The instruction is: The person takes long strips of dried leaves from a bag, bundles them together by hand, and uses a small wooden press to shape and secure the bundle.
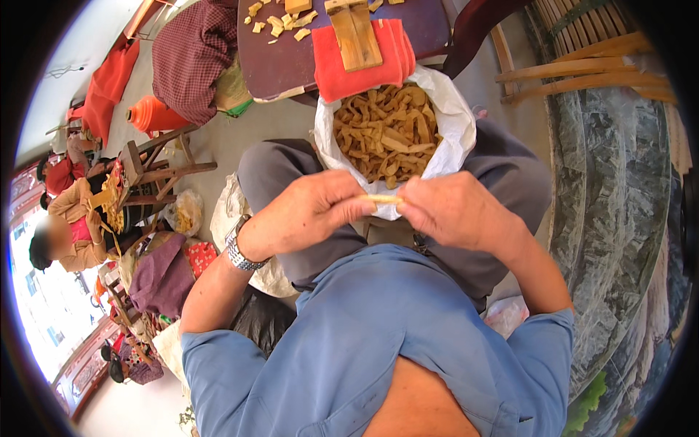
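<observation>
A thin pale yellow strip (381, 198) is stretched level between my two hands, over my lap. My left hand (309, 207), with a metal watch on its wrist, pinches one end between thumb and finger. At the other end my right hand (457, 213) grips the strip the same way. Just beyond them, between my knees, stands an open white sack (456, 109) full of brown, curled strips (386, 135). A folded red cloth (331, 69) hangs over the table edge above the sack, with a wooden block (355, 40) lying on it.
The dark red table (273, 65) bears several yellow pieces (280, 25) at its far left. A wooden stool (156, 171) and an orange flask (153, 115) stand to the left. Other people, one in tan sleeves (73, 218), sit farther left. Wooden slats (575, 69) jut in at right.
</observation>
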Demonstrator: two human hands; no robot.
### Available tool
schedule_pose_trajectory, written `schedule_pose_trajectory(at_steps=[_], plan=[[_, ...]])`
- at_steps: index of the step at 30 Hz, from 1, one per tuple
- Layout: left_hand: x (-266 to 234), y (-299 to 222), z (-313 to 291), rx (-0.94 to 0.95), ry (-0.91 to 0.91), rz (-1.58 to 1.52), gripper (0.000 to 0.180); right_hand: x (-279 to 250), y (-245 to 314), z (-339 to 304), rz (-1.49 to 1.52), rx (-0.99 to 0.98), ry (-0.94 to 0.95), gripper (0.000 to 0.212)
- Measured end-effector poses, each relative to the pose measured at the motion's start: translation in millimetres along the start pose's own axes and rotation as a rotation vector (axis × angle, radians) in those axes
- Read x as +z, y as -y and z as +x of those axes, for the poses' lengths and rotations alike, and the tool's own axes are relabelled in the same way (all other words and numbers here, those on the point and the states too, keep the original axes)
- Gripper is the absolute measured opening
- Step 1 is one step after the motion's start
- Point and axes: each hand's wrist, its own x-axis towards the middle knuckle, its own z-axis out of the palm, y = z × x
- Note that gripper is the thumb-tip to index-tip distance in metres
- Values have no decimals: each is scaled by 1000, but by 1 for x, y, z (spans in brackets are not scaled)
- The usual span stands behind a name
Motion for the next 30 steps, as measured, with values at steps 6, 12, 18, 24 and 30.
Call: schedule_pose_trajectory(at_steps=[6,12,18,24,30], plan=[[-38,13,54,0,-354,106,19,-23,-49,50,-55,124,-217,23],[-77,39,109,-83,-588,-226,25,-40,-104,116,-320,-9,-451,24],[-98,60,143,-114,-686,-79,27,-45,-136,156,-491,-41,-508,26],[-84,82,141,-155,-668,685,21,-21,-153,145,-459,366,-331,28],[-68,67,93,-247,-552,-78,31,-19,-125,108,-58,176,-229,18]])
